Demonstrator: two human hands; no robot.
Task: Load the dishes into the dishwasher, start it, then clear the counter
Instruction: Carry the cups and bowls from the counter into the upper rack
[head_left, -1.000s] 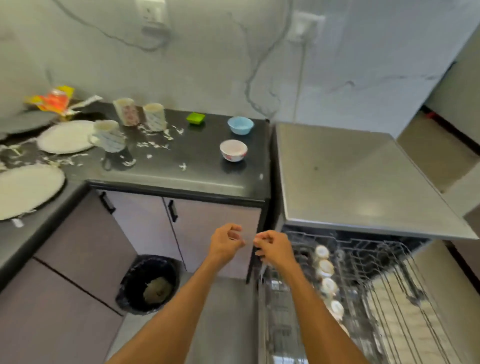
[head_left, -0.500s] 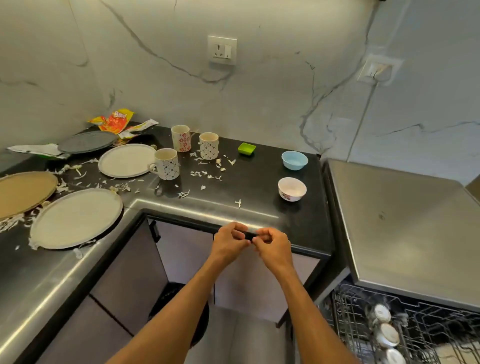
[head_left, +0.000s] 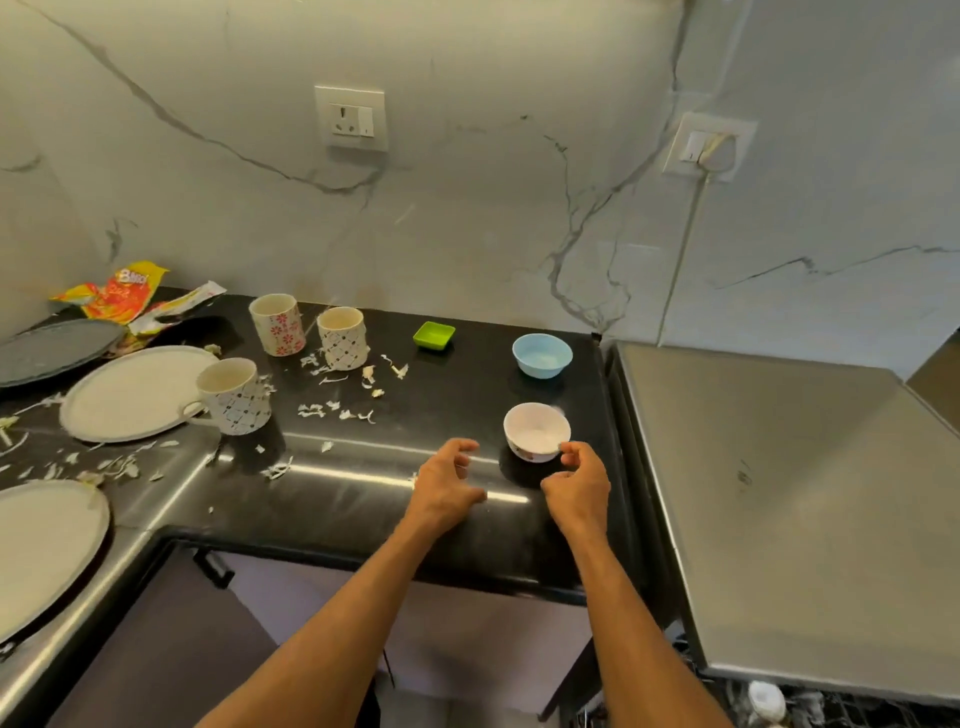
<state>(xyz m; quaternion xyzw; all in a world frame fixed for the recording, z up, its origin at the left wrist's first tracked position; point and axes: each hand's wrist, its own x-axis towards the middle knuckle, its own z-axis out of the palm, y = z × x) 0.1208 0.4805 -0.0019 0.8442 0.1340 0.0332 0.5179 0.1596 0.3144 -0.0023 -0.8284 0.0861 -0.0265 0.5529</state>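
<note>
From the head camera I am judging the loading as barely begun: a few pieces are sitting in the dishwasher rack (head_left: 763, 699), while the front mug (head_left: 234, 397), white plate (head_left: 130, 392), blue bowl (head_left: 542, 355) and scraps (head_left: 332, 410) are waiting on the counter (head_left: 441, 395). My left hand (head_left: 447, 483) and right hand (head_left: 576, 483) are hovering either side of the white bowl (head_left: 536, 431), fingers loosely curled and gripping nothing. The white bowl is standing upright near the counter's front edge, mouth up; being round, it has no long axis.
</note>
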